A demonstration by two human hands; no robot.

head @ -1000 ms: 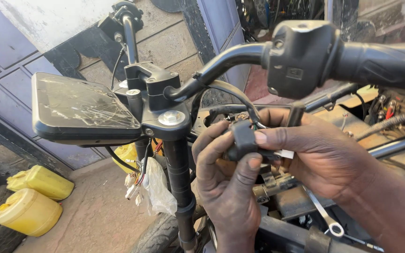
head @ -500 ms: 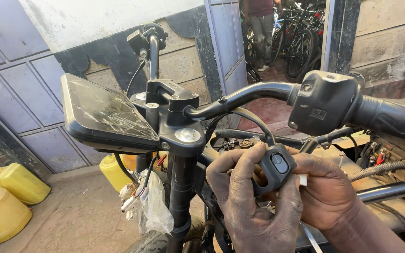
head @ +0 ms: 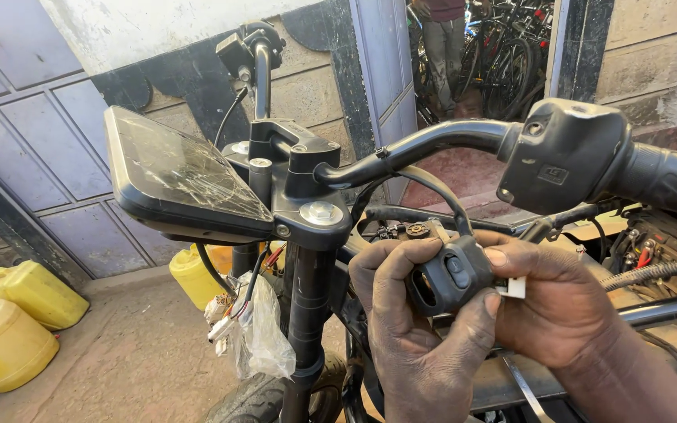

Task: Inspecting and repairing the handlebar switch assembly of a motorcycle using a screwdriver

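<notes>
Two hands meet below the handlebar (head: pixel 432 145) of a two-wheeler, both pinching one small black plastic switch unit (head: pixel 450 276). The left hand (head: pixel 417 337) wraps it from below with the thumb pressed up its right side and fingers curled over the top; the right hand (head: pixel 558 305) closes on it from the right, the thumb lying along its upper edge. The switch unit is rounded, matt, with one oval button on its face, and one white plastic connector (head: pixel 513 287) sticks out at its right, between the fingers. Above, the handlebar is a curved black tube ending in one blocky black switch housing (head: pixel 562 157) and one ribbed rubber grip (head: pixel 667 180). One flat rectangular display (head: pixel 182 176) with a cracked glass face sits at the left of the steering clamp (head: pixel 307 188), whose bolts are bare metal. Three yellow plastic jerrycans show: two (head: pixel 9 329) on the floor at the left, one (head: pixel 197 274) behind the fork. A clear plastic bag (head: pixel 260 337) hangs with loose wires.
</notes>
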